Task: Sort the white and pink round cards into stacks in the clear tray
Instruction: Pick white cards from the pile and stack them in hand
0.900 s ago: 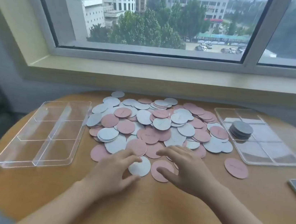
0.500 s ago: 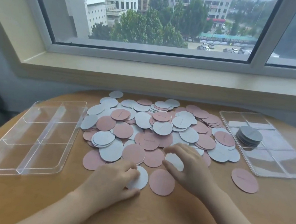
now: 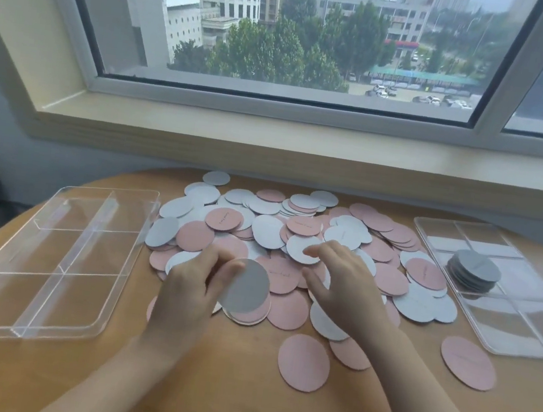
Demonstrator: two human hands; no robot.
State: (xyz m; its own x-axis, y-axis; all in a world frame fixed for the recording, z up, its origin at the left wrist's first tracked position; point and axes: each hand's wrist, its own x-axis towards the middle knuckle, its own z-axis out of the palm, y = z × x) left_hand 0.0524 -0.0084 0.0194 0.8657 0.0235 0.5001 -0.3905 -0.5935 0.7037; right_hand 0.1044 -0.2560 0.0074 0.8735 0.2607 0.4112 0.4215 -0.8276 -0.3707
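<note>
Pinching one white card (image 3: 247, 287) in left hand (image 3: 190, 285) (edge grip); right hand (image 3: 346, 285), fingers spread, should pin pile (image 3: 292, 243) w/o dragging.

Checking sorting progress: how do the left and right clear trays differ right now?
The left tray holds no cards; the right tray holds one stack of white cards. The left tray has tall walls; the right tray looks shallower. Both are clear, divided into compartments, and flank the card pile.

The card pile (image 3: 292, 243) lies at my twelve, one tray (image 3: 48, 263) at nine, another tray (image 3: 509, 306) holding a stack (image 3: 473, 274) at three.
</note>
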